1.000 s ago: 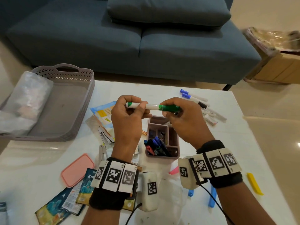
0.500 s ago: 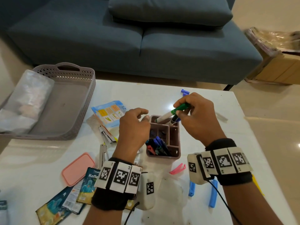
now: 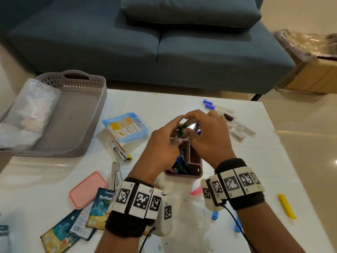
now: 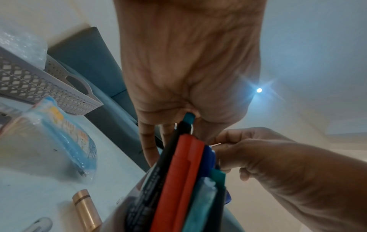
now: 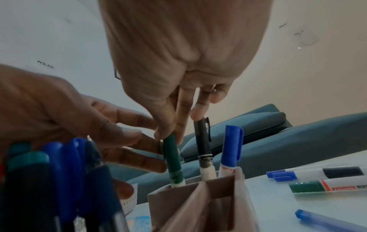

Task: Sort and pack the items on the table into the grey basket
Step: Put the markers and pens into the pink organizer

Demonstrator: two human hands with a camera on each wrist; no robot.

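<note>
A brown compartment pen holder stands mid-table with several markers in its near section. A green marker stands upright in a far section, beside a black marker and a blue marker. My right hand pinches the green marker's cap between thumb and forefinger. My left hand hovers just left of it, fingers straight, holding nothing. The grey basket sits at the far left with a clear plastic bag in it.
Loose markers lie at the far right. A blue packet, two staplers, a pink lid and sachets lie left of the holder. A yellow clip and blue clips lie near right. A sofa stands behind.
Both hands held the green marker level above the holder. My left hand let go, and my right hand turned it upright and lowered it into a far section.
</note>
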